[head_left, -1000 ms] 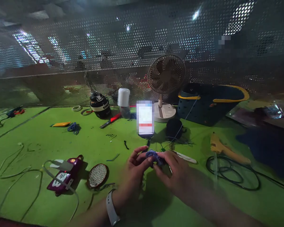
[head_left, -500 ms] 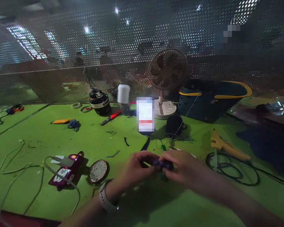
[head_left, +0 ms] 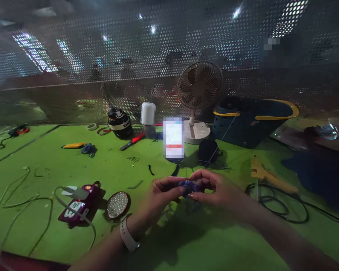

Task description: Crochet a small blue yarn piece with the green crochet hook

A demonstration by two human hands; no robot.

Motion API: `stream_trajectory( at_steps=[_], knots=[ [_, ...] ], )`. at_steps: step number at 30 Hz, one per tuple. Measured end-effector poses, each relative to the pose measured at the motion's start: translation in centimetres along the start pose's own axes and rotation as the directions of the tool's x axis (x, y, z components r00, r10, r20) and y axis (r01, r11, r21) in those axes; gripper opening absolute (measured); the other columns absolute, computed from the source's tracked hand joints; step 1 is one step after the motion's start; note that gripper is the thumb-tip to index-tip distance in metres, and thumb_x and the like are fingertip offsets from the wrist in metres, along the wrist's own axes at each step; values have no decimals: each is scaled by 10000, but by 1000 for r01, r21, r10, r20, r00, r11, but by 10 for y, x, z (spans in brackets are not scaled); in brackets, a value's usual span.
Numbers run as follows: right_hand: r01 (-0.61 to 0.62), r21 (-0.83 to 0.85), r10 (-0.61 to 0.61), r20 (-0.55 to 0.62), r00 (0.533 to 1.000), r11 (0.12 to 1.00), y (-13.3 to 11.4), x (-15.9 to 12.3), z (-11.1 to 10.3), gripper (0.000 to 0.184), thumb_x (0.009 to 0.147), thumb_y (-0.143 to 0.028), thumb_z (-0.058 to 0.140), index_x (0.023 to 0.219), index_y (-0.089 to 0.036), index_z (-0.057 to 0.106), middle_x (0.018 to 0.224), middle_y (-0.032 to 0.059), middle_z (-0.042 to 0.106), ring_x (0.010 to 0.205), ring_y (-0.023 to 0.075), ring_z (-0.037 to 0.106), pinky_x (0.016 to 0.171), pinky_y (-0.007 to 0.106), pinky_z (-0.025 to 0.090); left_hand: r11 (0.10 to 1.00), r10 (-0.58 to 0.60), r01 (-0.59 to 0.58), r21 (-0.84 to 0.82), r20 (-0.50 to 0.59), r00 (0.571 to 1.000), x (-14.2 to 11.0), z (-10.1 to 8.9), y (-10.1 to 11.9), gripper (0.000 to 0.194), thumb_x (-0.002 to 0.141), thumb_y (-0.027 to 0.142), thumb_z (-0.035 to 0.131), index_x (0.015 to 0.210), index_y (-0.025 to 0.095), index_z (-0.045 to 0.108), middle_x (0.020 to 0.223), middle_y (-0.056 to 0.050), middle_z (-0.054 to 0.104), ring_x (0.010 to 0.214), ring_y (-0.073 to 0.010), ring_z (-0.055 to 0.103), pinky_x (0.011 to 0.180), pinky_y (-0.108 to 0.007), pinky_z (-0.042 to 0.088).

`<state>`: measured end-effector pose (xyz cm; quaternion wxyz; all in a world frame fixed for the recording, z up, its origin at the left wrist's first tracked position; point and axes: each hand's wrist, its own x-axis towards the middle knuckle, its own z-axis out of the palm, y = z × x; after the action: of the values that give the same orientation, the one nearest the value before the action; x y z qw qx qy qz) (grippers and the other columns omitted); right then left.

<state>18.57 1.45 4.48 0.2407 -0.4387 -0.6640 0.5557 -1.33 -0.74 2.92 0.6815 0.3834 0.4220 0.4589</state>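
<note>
Between my two hands is a small purple-blue piece that looks crocheted (head_left: 189, 188). My left hand (head_left: 164, 194), with a pale watch band on its wrist, pinches the piece's left side between thumb and fingers. On the other side, the fingers and thumb of my right hand (head_left: 214, 188) close on its right edge. Thin loose strands hang below the hands, too blurred to trace. Just beyond them a lit phone (head_left: 173, 138) stands upright, and a dark ball of yarn (head_left: 208, 152) lies to its right.
A fan (head_left: 199, 90) and a dark basket with yellow handles (head_left: 240, 124) stand at the back. A yellow glue gun (head_left: 271, 177) with a coiled cord lies right. Left are a purple power bank (head_left: 81, 205) with cable, a round studded disc (head_left: 118, 205) and a utility knife (head_left: 73, 145).
Both hands have risen slightly and turned the purple-blue piece, so more of it shows. My right hand's fingers have shifted on its edge.
</note>
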Motion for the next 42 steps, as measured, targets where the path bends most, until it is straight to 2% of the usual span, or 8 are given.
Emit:
stream_trajectory(
  at_steps=[12,18,23,26,29,32,37,42],
  knots=[
    [-97,326,53,141,989,941,-1,3,-5,409,697,-307,826,1012,-187,594,880,14,714,814,155,672,749,304,514,978,-106,108,-177,19,994,2,0,-1,307,571,253,902,849,183,794,749,-1,733,540,-31,540,469,-116,414],
    [-22,119,24,-11,1000,993,-2,-2,7,390,778,-297,750,1118,-207,580,925,36,736,871,188,675,797,351,496,992,33,-51,-116,-152,988,0,6,-3,271,585,244,890,821,176,776,809,-13,738,595,-61,568,522,-148,479],
    [-20,271,34,-49,998,962,-3,3,10,500,720,-386,786,1150,-207,602,868,37,739,812,189,686,737,331,510,971,210,-228,-66,-213,954,2,0,-8,180,721,248,806,889,209,755,859,-22,742,684,-102,643,574,-185,527],
    [19,254,49,-260,964,967,-1,10,-1,323,745,-500,717,825,-188,684,745,30,704,686,161,640,655,299,491,844,530,-509,166,-125,839,5,-8,-11,154,806,215,729,956,246,737,900,-22,746,737,-132,683,584,-219,562],
    [60,44,-33,-457,889,997,6,14,-13,386,795,-488,647,550,-205,556,550,-20,558,529,124,506,544,276,427,389,835,-805,448,197,513,5,-17,-11,229,833,143,685,1028,259,711,923,-19,739,796,-151,693,630,-265,595],
    [173,-167,-237,-538,809,971,13,14,-19,369,812,-366,630,512,-215,477,679,13,613,655,158,575,621,305,461,-124,787,-828,547,562,254,-2,-24,-6,323,851,90,649,1147,219,662,1022,-43,733,942,-168,678,774,-309,605],
    [316,-318,-439,-479,760,894,12,11,-20,102,803,-315,682,862,-233,673,1455,66,463,1233,283,532,987,459,468,-388,609,-735,555,754,247,-17,-24,5,256,892,93,603,1140,135,647,1082,-81,728,1047,-160,638,864,-276,580],
    [477,-430,-584,-158,796,766,1,-2,-18,716,879,-206,583,1500,-370,267,1555,25,360,1417,242,359,1151,486,337,-371,613,-736,567,744,264,-19,-22,7,209,898,114,603,1094,132,671,1060,-82,737,1030,-168,649,848,-279,583]
  ],
)
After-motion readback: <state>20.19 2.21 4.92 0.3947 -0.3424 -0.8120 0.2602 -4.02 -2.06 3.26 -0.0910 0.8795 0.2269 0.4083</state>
